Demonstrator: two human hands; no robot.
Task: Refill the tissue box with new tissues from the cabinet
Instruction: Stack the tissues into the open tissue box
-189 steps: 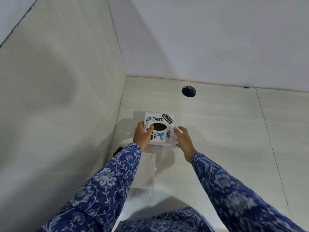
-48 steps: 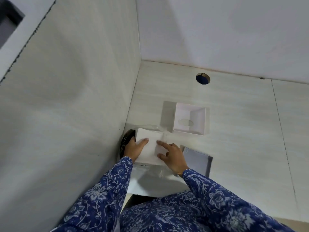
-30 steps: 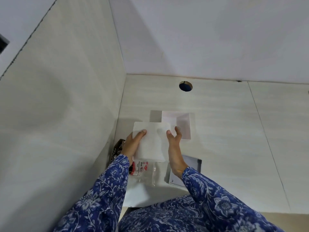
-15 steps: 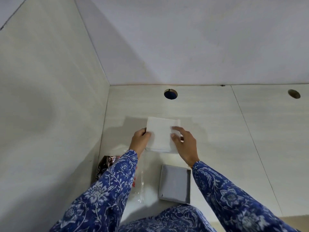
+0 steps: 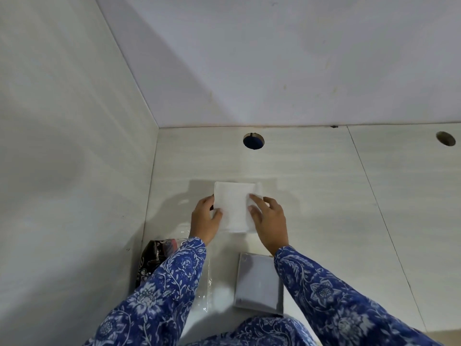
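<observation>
A white stack of tissues (image 5: 234,208) is held over the open tissue box (image 5: 258,189), of which only a thin white strip shows at the stack's right edge. My left hand (image 5: 204,219) grips the stack's left side, thumb on top. My right hand (image 5: 270,219) presses its right side with the fingers spread over it. The grey lid of the box (image 5: 258,287) lies flat on the white surface, below my right wrist.
An empty clear plastic wrapper (image 5: 207,283) lies under my left sleeve. A dark patterned packet (image 5: 152,258) leans against the left wall. Two round holes (image 5: 253,141), (image 5: 445,138) pierce the surface near the back wall.
Both hands lifted the tissue stack out of its wrapper and carried it forward over the open box. In the last half second it has barely shifted.
</observation>
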